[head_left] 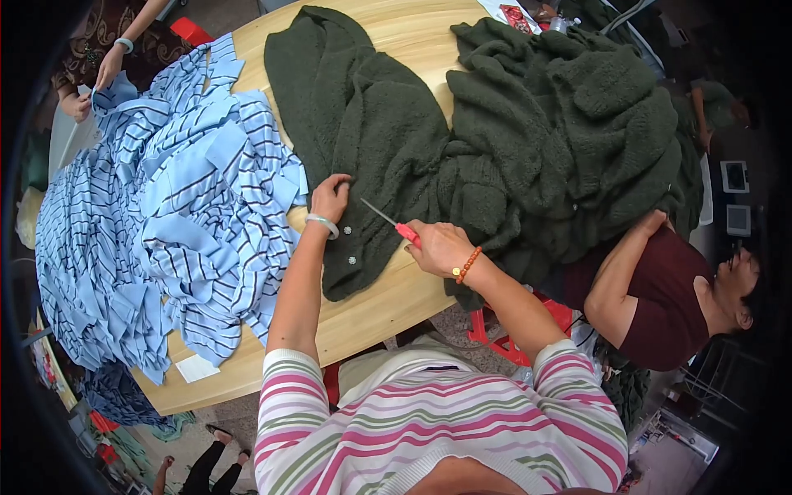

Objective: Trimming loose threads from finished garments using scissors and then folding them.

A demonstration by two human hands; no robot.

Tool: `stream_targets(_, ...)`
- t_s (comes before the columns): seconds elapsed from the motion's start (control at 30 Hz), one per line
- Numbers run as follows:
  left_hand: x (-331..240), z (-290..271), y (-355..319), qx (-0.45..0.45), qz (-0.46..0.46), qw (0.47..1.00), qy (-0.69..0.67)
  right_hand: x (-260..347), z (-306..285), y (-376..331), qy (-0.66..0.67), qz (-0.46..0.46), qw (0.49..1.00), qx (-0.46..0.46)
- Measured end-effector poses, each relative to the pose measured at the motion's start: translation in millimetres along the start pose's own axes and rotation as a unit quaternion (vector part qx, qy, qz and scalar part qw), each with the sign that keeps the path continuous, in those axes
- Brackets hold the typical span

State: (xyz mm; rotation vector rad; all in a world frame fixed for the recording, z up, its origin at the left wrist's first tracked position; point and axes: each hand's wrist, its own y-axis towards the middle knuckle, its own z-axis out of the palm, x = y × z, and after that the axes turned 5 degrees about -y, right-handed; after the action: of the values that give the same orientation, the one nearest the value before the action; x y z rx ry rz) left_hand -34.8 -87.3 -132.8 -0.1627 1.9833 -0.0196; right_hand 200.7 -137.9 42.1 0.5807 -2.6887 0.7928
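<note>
A dark green fuzzy knit cardigan (371, 124) lies spread across the middle of the table, with two shiny round buttons (350, 246) near its lower left edge. My left hand (332, 196), wearing a pale bangle, rests at the cardigan's left edge with its fingers bent and closed on the fabric. In my right hand (445, 249), a red-handled tool (407, 234) with a thin metal shaft is gripped. Its tip points up and left over the cardigan, close to my left hand. Whether it is small scissors or another pointed tool is not clear.
Blue striped knit garments (190, 190) are heaped on the left of the wooden table (371, 318). More dark green knitwear (569, 140) is piled on the right, beside a person in maroon (668, 289). At the far left another person's hands (95, 87) hold striped fabric. A red stool (511, 342) stands below.
</note>
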Motion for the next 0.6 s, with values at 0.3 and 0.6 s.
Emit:
stream_targets(0.3,-14.1,6.2,14.0,0.054,-0.045,0.990,0.125,1.8,2.7,6.1,-0.012,0.027,1.000,0.009)
stream_targets(0.6,-24.4,-12.2,-8.4,0.091,-0.184,0.934,-0.293,-14.7,5.8,-4.0,0.029,0.021,0.999,-0.016)
